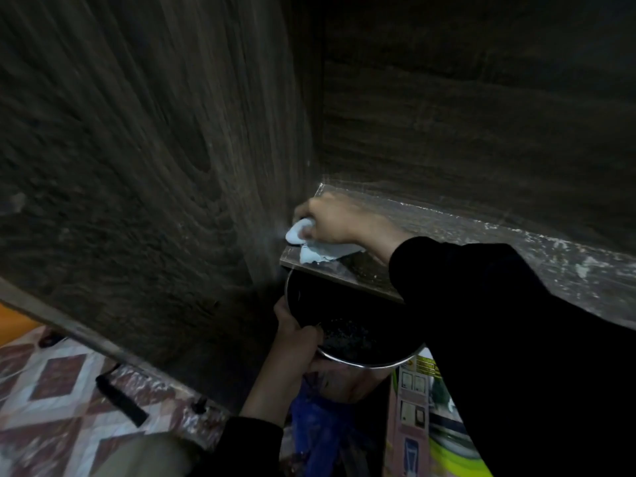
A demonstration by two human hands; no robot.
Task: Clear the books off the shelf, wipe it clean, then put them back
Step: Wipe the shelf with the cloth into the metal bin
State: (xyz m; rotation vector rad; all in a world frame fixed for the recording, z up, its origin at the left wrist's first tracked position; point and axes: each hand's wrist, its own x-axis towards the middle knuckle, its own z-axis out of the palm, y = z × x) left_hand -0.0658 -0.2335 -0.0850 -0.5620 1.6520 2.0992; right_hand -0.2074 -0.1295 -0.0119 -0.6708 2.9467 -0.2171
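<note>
No books noted on the visible stretch of shelf (481, 242); judged to be the wiping step, with the putting-back not yet begun. Found the right hand (330, 218) at the shelf's front left corner, fingers curled round a bunched pale cloth (309, 251), pressing it onto the board right against the side panel (155, 166). Found the left hand (292, 333) lower down, fingers wrapped over the rim of a dark round pan (358, 342), holding it tucked just under the shelf's front edge, directly beneath the cloth. Read this placement as a catch for dirt: cloth to push crumbs off the lip, pan to take them, with dark grit lying in the pan. Recorded the shelf's long axis as running from the corner at the panel away to the right, front edge facing the person. Recorded the cloth's loose tail as lying flat and trailing rightward along that edge. Saw pale specks thick along the back seam and farther right, so plenty left to wipe. Noted a printed box (420, 401) and patterned floor (51, 390) below.
</note>
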